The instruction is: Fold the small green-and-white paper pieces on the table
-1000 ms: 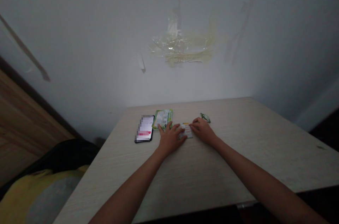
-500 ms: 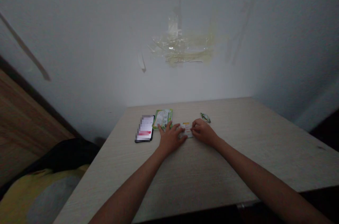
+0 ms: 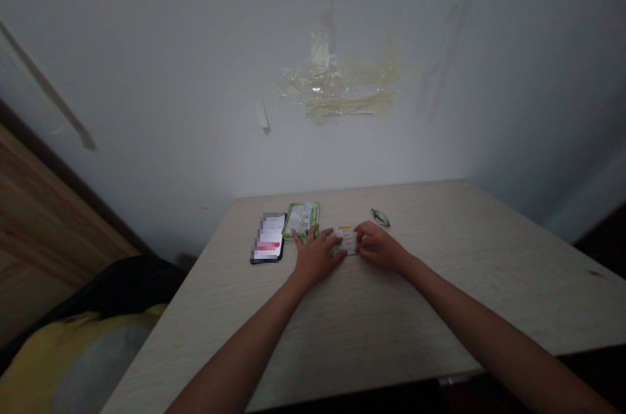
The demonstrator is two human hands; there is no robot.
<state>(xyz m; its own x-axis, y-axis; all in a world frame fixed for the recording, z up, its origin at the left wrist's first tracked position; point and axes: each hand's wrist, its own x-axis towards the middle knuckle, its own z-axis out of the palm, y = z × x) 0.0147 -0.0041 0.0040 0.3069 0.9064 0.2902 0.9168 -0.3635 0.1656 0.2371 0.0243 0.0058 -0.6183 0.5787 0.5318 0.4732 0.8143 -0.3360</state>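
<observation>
A small white printed card [image 3: 347,241] with a yellow strip along its top lies flat on the table. My left hand [image 3: 315,254] is spread out, its thumb and index finger resting on the card's left part. Its other fingertips reach the lower edge of a green and white printed packet [image 3: 302,218]. At the card's right edge, my right hand [image 3: 376,246] has its fingers curled in, thumb and index finger against that edge. Exactly how the fingertips grip is too small to see. Beyond the right hand lies a small crumpled green and white wrapper [image 3: 380,217].
A phone [image 3: 268,238] with a lit, blurred screen lies left of the packet. The pale wooden table [image 3: 440,218] meets a grey wall [image 3: 195,75] with peeling tape [image 3: 342,88]. Yellow and grey cloth [image 3: 98,349] is beside the table's left edge.
My right hand has shifted slightly right, and its fingers have moved from over the card to its right edge. My left hand stays in place.
</observation>
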